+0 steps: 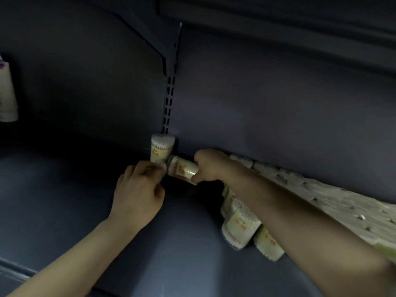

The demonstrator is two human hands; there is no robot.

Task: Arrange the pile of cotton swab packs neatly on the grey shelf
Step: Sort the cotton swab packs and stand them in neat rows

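On the grey shelf (64,189), close to the back wall, one cotton swab pack (162,146) stands up straight. It sits right in front of the slotted metal post (169,103), a bit toward 12 o'clock from the middle of the view.

The left hand (139,189) comes up from 7 o'clock. Its fingers are curled and they pinch the bottom of the standing pack.

The right hand (209,166) comes in from 4 o'clock. Its fingers and thumb are wrapped around a second pack (182,169). That pack lies on its side, with its swab tips pointing at the standing pack. The two packs are just beside each other, and it is hard to tell if they touch.

Over at 3 o'clock, a long row of packs (300,179) lines the back wall. It runs off toward the right edge. Under the right arm, toward 5 o'clock, a few loose packs (240,226) lie tipped over on the shelf, leaning on one another.

Far off at 9 o'clock, a pale tube-shaped pack (7,93) shows at the left edge. It is too dark and cut off to say more.

High up at 12 o'clock, a dark bracket (150,37) holds the upper shelf (278,16).
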